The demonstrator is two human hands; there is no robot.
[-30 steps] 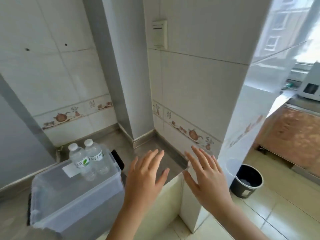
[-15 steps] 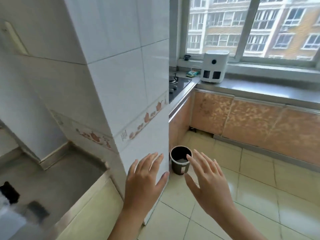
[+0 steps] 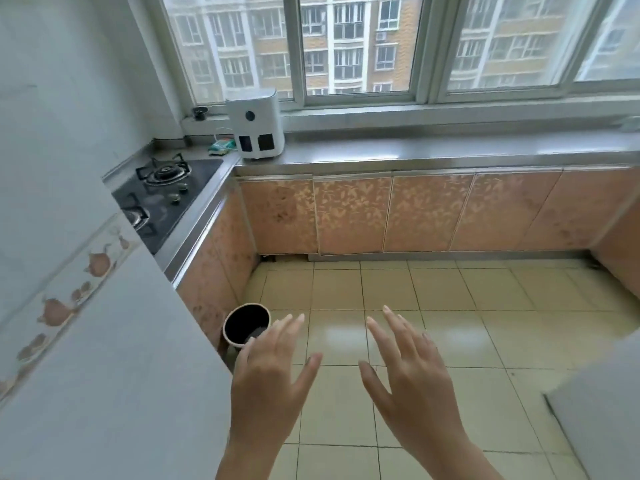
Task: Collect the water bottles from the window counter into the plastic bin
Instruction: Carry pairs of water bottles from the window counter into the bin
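Steel-grey worktop [image 3: 450, 148] runs the full width of the room under a wide window [image 3: 356, 46], above a row of peach, leaf-patterned cupboard doors [image 3: 429, 213]. Both of the person's hands are raised in front of the camera over a pale tiled floor [image 3: 450, 306]. The left hand [image 3: 270, 379] is spread wide, fingers straight and apart, holding nothing. The right hand [image 3: 408, 375] is the same: fingers fanned, palm down, empty.

At the left end of the worktop, near the corner, stands a white boxy appliance [image 3: 256, 123], with a small green packet [image 3: 221, 147] just beside it. Along the left run of the counter sits a black gas hob [image 3: 166, 195]. A white tiled pillar [image 3: 86, 306] with a band of teapot pictures fills the lower left of the view, and a dark round waste bin [image 3: 246, 325] stands on the floor at its foot, just beyond the left hand's fingertips.

No water bottle can be made out on the stretch of worktop in view; a small blurred object at the far right edge, by the window sill, is too unclear to name. The plastic bin is out of sight. With both hands free, the person appears to be between trips, heading to the window counter for any bottles left; how many are already collected cannot be told.
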